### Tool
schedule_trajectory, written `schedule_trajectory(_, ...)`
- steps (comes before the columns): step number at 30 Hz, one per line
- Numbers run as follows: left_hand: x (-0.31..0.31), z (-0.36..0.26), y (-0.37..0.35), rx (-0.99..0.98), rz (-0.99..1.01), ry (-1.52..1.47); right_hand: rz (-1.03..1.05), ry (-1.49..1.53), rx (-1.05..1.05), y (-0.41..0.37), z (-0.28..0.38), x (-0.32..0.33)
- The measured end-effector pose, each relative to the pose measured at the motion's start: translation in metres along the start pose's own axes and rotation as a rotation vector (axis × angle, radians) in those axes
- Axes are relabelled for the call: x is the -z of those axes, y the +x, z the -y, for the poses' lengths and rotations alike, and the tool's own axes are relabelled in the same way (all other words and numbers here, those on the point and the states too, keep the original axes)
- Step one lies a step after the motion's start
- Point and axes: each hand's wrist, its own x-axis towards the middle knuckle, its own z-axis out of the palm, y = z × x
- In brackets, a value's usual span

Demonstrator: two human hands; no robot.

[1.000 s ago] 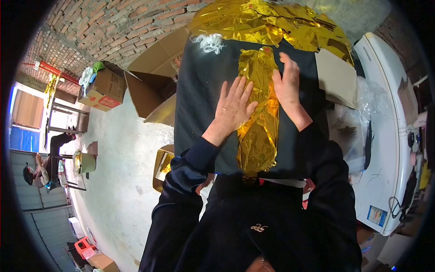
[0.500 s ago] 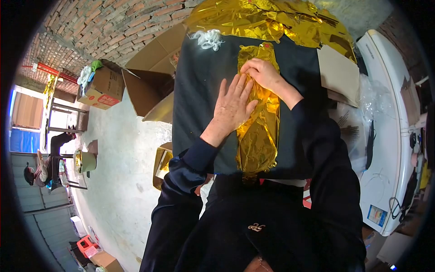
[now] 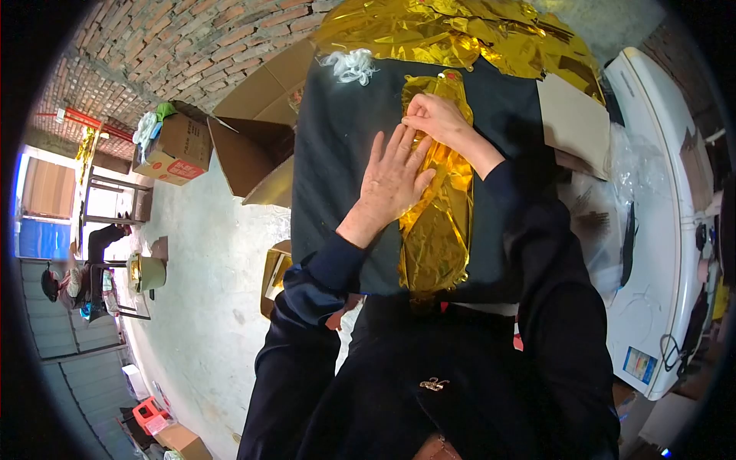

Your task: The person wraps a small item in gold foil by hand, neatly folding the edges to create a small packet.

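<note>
A long gold foil piece lies lengthwise on a black cloth-covered board in front of me. My left hand rests flat on the foil's left edge, fingers spread, pressing it down. My right hand is curled over the foil's upper part, fingertips pinching the foil just above my left fingers. A heap of crumpled gold foil sits at the far end of the board.
A tuft of white thread lies at the board's far left corner. Open cardboard boxes stand on the concrete floor to the left. A cardboard sheet and a white appliance are on the right. A person sits far left.
My right hand moved from lying flat on the foil's right side to its upper middle, where it now pinches the foil. My left hand stayed pressed in place.
</note>
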Motion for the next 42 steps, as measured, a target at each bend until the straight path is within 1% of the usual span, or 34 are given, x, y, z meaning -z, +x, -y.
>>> schedule_trajectory(3, 0.002, 0.001, -0.001, -0.016, -0.015, -0.007, 0.008, -0.022, 0.019, 0.004, -0.003, -0.002)
schedule_trajectory(6, 0.005, 0.0, -0.007, -0.037, -0.013, -0.011, -0.038, 0.035, 0.023, 0.004, -0.006, -0.006)
schedule_trajectory(9, 0.007, 0.0, -0.014, -0.07, 0.006, -0.013, -0.042, 0.043, 0.044, 0.003, -0.009, -0.007)
schedule_trajectory(10, 0.009, 0.001, -0.016, -0.08, 0.017, -0.023, -0.048, -0.019, 0.091, 0.003, -0.011, -0.007)
schedule_trajectory(12, 0.014, 0.001, -0.019, -0.093, 0.049, -0.017, -0.068, -0.048, 0.103, 0.002, -0.011, -0.009)
schedule_trajectory(18, 0.014, 0.001, -0.022, -0.127, 0.047, -0.012, -0.118, -0.138, 0.167, 0.002, -0.011, -0.013)
schedule_trajectory(22, 0.018, -0.006, -0.033, -0.127, 0.077, -0.025, -0.122, -0.123, 0.163, 0.002, -0.015, -0.016)
schedule_trajectory(25, 0.022, -0.012, -0.043, -0.133, 0.06, -0.013, -0.136, -0.138, 0.188, 0.002, -0.015, -0.017)
schedule_trajectory(31, 0.036, -0.021, -0.066, -0.166, 0.118, -0.048, -0.143, -0.135, 0.187, -0.003, -0.012, -0.017)
schedule_trajectory(35, 0.047, -0.024, -0.081, -0.158, 0.195, -0.117, -0.167, -0.093, 0.201, -0.001, -0.017, -0.021)
schedule_trajectory(39, 0.053, -0.021, -0.082, -0.167, 0.18, -0.279, -0.173, -0.082, 0.217, -0.001, -0.015, -0.02)
schedule_trajectory(41, 0.056, -0.022, -0.07, -0.19, 0.134, -0.293, -0.174, -0.067, 0.236, -0.003, -0.015, -0.02)
schedule_trajectory(42, 0.055, -0.021, -0.061, -0.202, 0.115, -0.306, -0.158, -0.045, 0.184, -0.003, -0.015, -0.021)
